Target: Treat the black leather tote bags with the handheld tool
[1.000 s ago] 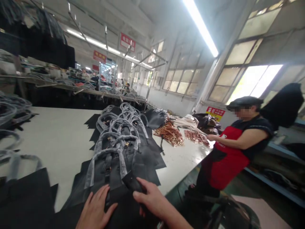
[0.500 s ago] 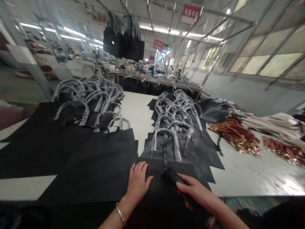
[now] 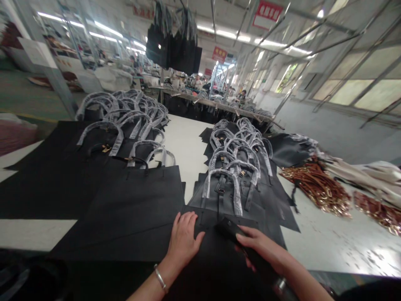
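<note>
My left hand (image 3: 184, 236) lies flat on a black bag panel (image 3: 206, 246), fingers together and thumb out to the side. Its fingertips are near the panel's far edge. My right hand (image 3: 255, 242) is wrapped around a long black hand tool (image 3: 230, 230), whose exact kind I cannot make out. The tool's tip is over the panel, near its far edge, just below a black buckled strap (image 3: 221, 198). Beyond it, black bag pieces lie overlapped, with plastic-wrapped handles (image 3: 237, 192) standing up. My fingers hide part of the tool.
More black panels with wrapped handles (image 3: 100, 125) cover the left of the white table (image 3: 184, 142). Brown straps with gold clasps (image 3: 319, 188) lie on the right beside beige cloth (image 3: 354, 171). Black bags (image 3: 175, 48) hang overhead. A metal post (image 3: 52, 71) stands at the left.
The whole view has shifted, so the table and bags appear slightly further right. Both hands stay almost in place on the panel, and the right one keeps its grip on the tool.
</note>
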`<move>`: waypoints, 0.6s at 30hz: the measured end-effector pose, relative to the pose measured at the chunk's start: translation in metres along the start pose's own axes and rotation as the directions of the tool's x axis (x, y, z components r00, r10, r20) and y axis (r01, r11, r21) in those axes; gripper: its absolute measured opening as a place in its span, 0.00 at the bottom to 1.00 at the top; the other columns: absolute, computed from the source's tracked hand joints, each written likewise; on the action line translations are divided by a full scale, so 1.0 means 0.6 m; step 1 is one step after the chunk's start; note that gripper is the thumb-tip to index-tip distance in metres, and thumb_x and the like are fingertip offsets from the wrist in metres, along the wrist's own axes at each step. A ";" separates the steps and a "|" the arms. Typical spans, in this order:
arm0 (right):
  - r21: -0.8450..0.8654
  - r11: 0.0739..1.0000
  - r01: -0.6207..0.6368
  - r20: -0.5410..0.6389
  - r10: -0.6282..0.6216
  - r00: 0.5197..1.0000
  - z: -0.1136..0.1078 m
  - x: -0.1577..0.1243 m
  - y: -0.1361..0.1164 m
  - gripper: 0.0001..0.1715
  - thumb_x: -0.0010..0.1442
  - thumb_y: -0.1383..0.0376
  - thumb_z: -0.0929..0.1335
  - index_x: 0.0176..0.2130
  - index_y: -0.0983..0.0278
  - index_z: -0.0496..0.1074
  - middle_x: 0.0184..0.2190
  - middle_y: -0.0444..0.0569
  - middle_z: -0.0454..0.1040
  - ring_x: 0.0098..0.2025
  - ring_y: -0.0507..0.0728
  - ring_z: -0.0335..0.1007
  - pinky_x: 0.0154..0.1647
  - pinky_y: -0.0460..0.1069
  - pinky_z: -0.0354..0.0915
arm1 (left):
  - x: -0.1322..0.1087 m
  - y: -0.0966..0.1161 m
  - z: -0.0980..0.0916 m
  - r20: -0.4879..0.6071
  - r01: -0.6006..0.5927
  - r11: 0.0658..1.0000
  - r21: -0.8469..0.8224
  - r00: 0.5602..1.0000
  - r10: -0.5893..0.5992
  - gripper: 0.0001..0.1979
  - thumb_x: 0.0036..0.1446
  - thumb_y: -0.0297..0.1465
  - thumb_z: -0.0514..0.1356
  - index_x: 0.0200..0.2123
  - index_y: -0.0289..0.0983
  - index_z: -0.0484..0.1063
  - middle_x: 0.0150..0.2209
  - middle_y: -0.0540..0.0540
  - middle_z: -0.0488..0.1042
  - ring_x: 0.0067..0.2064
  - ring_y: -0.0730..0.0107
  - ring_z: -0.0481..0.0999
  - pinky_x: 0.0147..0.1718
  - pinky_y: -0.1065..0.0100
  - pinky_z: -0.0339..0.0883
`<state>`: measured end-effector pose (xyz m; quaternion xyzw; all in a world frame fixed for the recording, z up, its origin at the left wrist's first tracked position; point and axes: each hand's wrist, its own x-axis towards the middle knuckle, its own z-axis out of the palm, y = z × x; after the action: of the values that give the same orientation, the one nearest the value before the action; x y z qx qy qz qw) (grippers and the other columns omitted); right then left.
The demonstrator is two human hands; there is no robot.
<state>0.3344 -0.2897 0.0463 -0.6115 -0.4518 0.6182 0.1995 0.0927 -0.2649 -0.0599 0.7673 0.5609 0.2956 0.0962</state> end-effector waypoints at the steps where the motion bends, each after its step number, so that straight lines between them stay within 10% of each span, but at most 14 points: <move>1: -0.019 0.999 0.032 -0.045 -0.033 0.998 0.007 0.009 -0.004 0.33 0.57 0.54 0.68 0.57 0.65 0.63 0.28 0.44 0.73 0.17 0.50 0.68 0.14 0.43 0.63 | 0.001 0.001 0.000 -0.002 0.003 1.000 -0.003 1.000 -0.003 0.23 0.55 0.38 0.60 0.52 0.35 0.67 0.54 0.39 0.70 0.57 0.54 0.66 0.63 0.45 0.49; 5: -0.071 0.988 0.135 -0.136 -0.144 0.980 0.036 0.028 -0.025 0.41 0.57 0.54 0.68 0.64 0.65 0.54 0.23 0.41 0.71 0.17 0.49 0.67 0.16 0.43 0.62 | -0.003 -0.005 -0.009 0.008 -0.011 0.998 -0.059 1.000 0.011 0.22 0.54 0.35 0.60 0.53 0.36 0.67 0.55 0.39 0.70 0.57 0.54 0.67 0.62 0.45 0.51; 11: -0.082 0.993 0.084 0.147 -0.071 0.987 0.055 0.001 -0.024 0.37 0.57 0.54 0.69 0.61 0.65 0.61 0.27 0.41 0.71 0.17 0.48 0.67 0.15 0.42 0.63 | -0.065 -0.025 -0.041 -0.092 0.137 0.990 -0.031 0.986 -0.139 0.14 0.56 0.30 0.58 0.47 0.38 0.71 0.51 0.41 0.72 0.52 0.54 0.70 0.53 0.49 0.65; 18: -0.074 0.997 0.021 0.209 -0.005 0.978 0.077 0.029 -0.047 0.33 0.56 0.54 0.68 0.57 0.65 0.65 0.28 0.43 0.71 0.17 0.49 0.67 0.14 0.43 0.63 | -0.101 -0.027 -0.046 -0.092 0.020 0.998 0.059 0.996 -0.014 0.12 0.61 0.28 0.54 0.45 0.41 0.74 0.46 0.44 0.75 0.49 0.57 0.71 0.50 0.52 0.66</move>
<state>0.2792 -0.2756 0.0518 -0.5474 -0.4976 0.6598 0.1318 0.0522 -0.3196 -0.0665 0.7508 0.5797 0.3127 0.0502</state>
